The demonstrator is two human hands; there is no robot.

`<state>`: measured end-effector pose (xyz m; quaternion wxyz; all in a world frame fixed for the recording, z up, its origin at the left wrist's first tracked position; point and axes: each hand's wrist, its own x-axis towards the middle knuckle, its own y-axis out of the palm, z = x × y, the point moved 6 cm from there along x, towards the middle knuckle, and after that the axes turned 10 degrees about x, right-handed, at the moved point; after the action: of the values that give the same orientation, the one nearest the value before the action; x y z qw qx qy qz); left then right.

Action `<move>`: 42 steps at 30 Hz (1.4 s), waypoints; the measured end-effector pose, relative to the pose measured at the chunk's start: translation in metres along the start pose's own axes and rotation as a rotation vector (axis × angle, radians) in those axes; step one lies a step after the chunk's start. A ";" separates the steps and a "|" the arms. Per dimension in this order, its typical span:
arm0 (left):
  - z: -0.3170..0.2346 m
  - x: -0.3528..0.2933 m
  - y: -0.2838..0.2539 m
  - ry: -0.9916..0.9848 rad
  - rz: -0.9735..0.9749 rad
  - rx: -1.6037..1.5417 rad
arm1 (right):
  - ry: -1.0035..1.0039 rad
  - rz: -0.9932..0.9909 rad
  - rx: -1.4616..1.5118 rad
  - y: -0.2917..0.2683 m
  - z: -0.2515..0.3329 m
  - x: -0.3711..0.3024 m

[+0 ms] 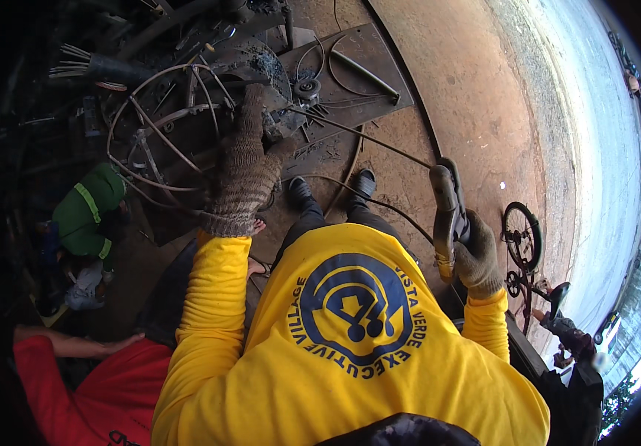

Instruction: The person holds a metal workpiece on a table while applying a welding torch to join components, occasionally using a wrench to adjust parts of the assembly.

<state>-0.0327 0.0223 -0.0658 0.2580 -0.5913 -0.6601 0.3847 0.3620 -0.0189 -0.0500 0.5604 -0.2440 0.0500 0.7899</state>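
My right hand (478,256), in a brown knit work glove, is closed round the grip of a welding electrode holder (447,201). From its jaw a long thin welding rod (365,139) slants up and left toward a dark work surface. My left hand (239,178), gloved in striped brown knit, reaches forward with fingers stretched out and thumb apart. Just left of it stands a round frame of bent metal bars (158,132); I cannot tell whether they touch. Dark metal bits (265,63) lie beyond my left fingertips.
A steel plate (380,52) carries a metal tube (365,74) and a small wheel (307,89). A cable (391,206) curves past my feet. A person in green (86,212) crouches left; one in red (120,386) sits near left. A bicycle (522,234) and another person are at right.
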 end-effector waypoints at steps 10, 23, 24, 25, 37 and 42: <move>0.000 0.008 0.000 0.088 -0.099 0.092 | -0.062 0.004 0.236 -0.003 -0.005 0.008; -0.003 0.011 0.015 0.097 -0.170 -0.015 | -0.037 -0.182 0.345 -0.021 -0.039 0.011; 0.002 0.011 0.018 0.071 -0.166 -0.042 | -0.050 -0.182 0.341 -0.023 -0.041 0.013; 0.007 0.010 0.022 0.044 -0.164 -0.069 | -0.062 -0.180 0.337 -0.025 -0.043 0.016; -0.014 -0.025 -0.012 0.063 -0.499 0.068 | -0.052 -0.029 0.443 -0.037 -0.019 0.061; -0.062 -0.062 -0.064 0.070 -0.637 0.175 | -0.144 0.047 0.409 -0.045 -0.016 0.089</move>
<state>-0.0103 -0.0261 0.0287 0.4378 -0.3436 -0.7669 0.3196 0.3861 0.0686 -0.0947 0.5816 -0.0670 0.1747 0.7917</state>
